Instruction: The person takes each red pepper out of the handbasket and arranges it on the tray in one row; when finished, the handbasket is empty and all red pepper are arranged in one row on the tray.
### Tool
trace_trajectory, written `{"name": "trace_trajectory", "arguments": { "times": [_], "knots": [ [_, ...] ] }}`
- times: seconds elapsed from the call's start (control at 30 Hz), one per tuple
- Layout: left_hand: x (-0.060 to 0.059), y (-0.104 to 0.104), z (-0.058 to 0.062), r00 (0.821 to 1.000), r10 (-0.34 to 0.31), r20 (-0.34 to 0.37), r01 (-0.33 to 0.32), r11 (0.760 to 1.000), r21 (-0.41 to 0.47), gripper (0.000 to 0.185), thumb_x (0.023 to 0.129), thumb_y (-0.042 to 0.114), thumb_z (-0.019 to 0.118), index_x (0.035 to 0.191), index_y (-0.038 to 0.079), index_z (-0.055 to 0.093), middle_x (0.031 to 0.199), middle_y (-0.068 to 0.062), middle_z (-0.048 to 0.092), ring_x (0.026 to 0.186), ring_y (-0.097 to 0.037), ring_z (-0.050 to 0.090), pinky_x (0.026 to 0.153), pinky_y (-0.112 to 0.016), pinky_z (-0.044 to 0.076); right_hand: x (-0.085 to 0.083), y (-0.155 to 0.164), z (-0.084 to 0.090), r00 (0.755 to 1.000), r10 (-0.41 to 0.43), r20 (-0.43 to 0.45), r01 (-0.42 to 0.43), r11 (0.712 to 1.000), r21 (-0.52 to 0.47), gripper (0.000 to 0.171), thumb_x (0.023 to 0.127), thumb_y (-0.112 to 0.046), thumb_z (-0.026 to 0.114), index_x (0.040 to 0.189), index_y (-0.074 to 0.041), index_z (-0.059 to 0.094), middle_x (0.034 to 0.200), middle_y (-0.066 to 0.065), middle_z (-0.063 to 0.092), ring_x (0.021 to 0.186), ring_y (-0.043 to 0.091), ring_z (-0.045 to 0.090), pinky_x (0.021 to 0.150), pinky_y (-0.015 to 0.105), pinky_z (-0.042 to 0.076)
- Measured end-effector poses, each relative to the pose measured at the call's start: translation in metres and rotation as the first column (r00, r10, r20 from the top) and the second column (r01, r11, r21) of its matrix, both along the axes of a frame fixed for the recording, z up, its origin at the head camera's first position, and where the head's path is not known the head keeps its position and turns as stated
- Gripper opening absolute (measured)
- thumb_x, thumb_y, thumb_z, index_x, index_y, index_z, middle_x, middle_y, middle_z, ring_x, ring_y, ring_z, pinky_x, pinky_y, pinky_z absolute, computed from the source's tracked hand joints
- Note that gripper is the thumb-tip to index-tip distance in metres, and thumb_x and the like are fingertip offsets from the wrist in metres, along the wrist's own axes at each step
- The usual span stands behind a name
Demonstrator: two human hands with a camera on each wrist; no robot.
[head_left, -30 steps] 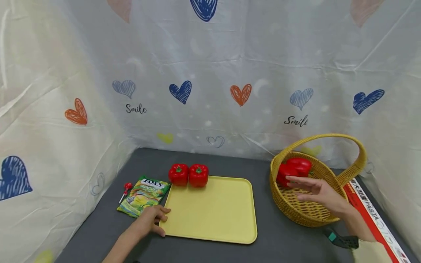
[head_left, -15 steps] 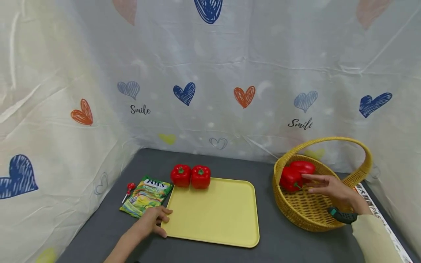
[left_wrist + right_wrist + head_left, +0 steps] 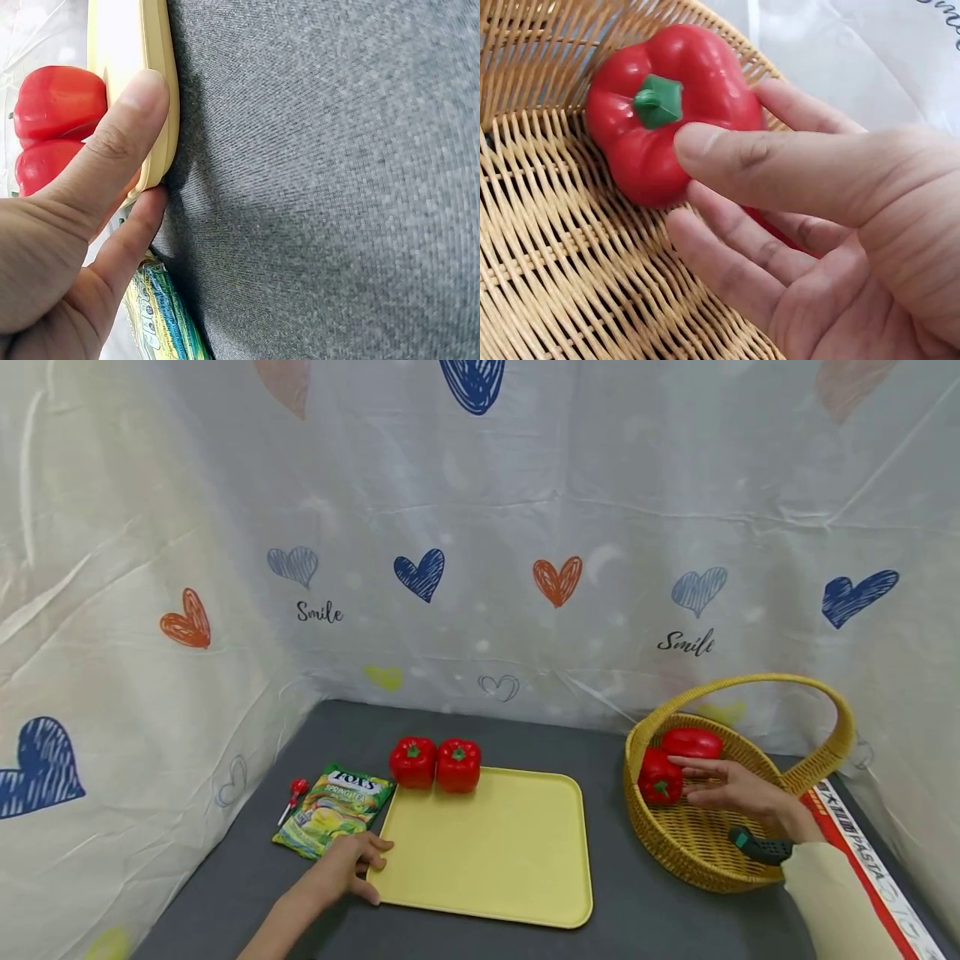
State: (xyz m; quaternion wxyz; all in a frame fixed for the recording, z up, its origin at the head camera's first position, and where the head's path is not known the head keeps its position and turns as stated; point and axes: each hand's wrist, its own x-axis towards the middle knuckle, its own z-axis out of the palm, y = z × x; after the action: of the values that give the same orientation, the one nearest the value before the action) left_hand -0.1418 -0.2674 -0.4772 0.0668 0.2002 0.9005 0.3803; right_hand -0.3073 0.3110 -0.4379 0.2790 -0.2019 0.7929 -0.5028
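Observation:
My left hand (image 3: pixel 347 864) grips the near left corner of a yellow tray (image 3: pixel 487 852); in the left wrist view its thumb (image 3: pixel 127 127) lies along the tray's front side. Inside a wicker basket (image 3: pixel 675 856) at the right, my right hand (image 3: pixel 731 789) is spread, fingers apart, beside a red bell pepper (image 3: pixel 660 777) with its green stem facing the front. Up close, the thumb (image 3: pixel 727 154) overlaps that pepper's right side. A second bell pepper (image 3: pixel 692 743) lies behind it in the basket, mostly hidden by the hand in the right wrist view.
Two more red bell peppers (image 3: pixel 435 764) stand side by side at the tray's back left corner. Left of the tray lie a green Fox's candy bag (image 3: pixel 333 810) and a small red-topped stick (image 3: pixel 295 795). A long red-and-white pasta box (image 3: pixel 862 860) runs right of the basket, whose tall handle (image 3: pixel 750 679) arches over it.
The nearer bell pepper in the basket has turned, its stem now facing forward, and sits apart from the other pepper. My right hand has shifted slightly; my left hand stays at the tray corner.

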Motion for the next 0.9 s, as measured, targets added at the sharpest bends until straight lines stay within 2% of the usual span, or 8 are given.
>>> {"name": "trace_trajectory", "arguments": {
  "times": [0.13,0.3,0.47,0.6,0.83,0.9],
  "knots": [
    [0.001,-0.001,-0.001,1.000,-0.015,0.001,0.015,1.000,0.014,0.042,0.052,0.016,0.084,0.084,-0.005,0.068,0.105,-0.023,0.060,0.093,-0.033,0.058,0.065,-0.024,0.051,-0.005,-0.003,-0.003,0.998,0.045,-0.054,-0.046,0.999,-0.026,0.059,0.089,-0.006,0.054,0.141,-0.006,0.027,0.134,0.033,0.030,0.114,0.034,0.045,0.083,0.042,0.046],
    [0.000,-0.001,-0.001,1.000,-0.016,-0.001,0.016,1.000,0.002,0.042,0.051,0.016,0.084,0.084,-0.005,0.068,0.106,-0.023,0.060,0.093,-0.033,0.058,0.065,-0.023,0.050,-0.006,-0.011,-0.006,0.998,0.070,-0.010,-0.070,0.993,-0.093,0.059,0.090,-0.002,0.050,0.142,-0.005,0.022,0.136,0.032,0.028,0.113,0.023,0.050,0.086,0.047,0.043],
    [-0.001,0.000,-0.001,1.000,-0.009,0.004,0.009,1.000,-0.008,0.042,0.051,0.017,0.085,0.084,-0.004,0.068,0.106,-0.022,0.061,0.093,-0.032,0.058,0.065,-0.023,0.050,-0.004,-0.016,-0.006,0.999,0.037,-0.006,-0.037,0.991,-0.132,0.057,0.091,-0.004,0.049,0.142,-0.005,0.022,0.139,0.035,0.016,0.111,0.020,0.051,0.083,0.049,0.043],
    [-0.001,0.001,-0.002,1.000,-0.011,0.007,0.011,1.000,0.001,0.043,0.052,0.017,0.084,0.085,-0.004,0.068,0.106,-0.022,0.061,0.093,-0.031,0.058,0.065,-0.023,0.050,-0.002,-0.014,-0.003,1.000,0.010,0.028,-0.007,0.993,-0.119,0.055,0.093,-0.008,0.047,0.142,-0.006,0.023,0.139,0.034,0.013,0.117,0.024,0.043,0.084,0.049,0.043],
    [-0.001,-0.001,-0.001,1.000,-0.021,0.001,0.021,1.000,0.023,0.043,0.052,0.015,0.084,0.085,-0.007,0.068,0.106,-0.025,0.060,0.093,-0.032,0.058,0.065,-0.024,0.051,-0.005,-0.008,0.006,0.995,-0.018,0.097,0.024,0.998,-0.056,0.057,0.097,-0.020,0.039,0.141,0.003,0.012,0.123,0.016,0.045,0.105,0.039,0.051,0.084,0.048,0.044],
    [-0.001,-0.001,-0.002,1.000,-0.019,0.002,0.019,1.000,0.020,0.043,0.052,0.015,0.084,0.085,-0.007,0.068,0.106,-0.024,0.060,0.093,-0.032,0.059,0.065,-0.024,0.051,-0.006,-0.008,0.007,0.996,-0.022,0.089,0.025,0.999,-0.035,0.054,0.098,-0.023,0.037,0.140,0.006,0.018,0.116,0.015,0.050,0.101,0.039,0.053,0.083,0.047,0.045]
  ]
}}
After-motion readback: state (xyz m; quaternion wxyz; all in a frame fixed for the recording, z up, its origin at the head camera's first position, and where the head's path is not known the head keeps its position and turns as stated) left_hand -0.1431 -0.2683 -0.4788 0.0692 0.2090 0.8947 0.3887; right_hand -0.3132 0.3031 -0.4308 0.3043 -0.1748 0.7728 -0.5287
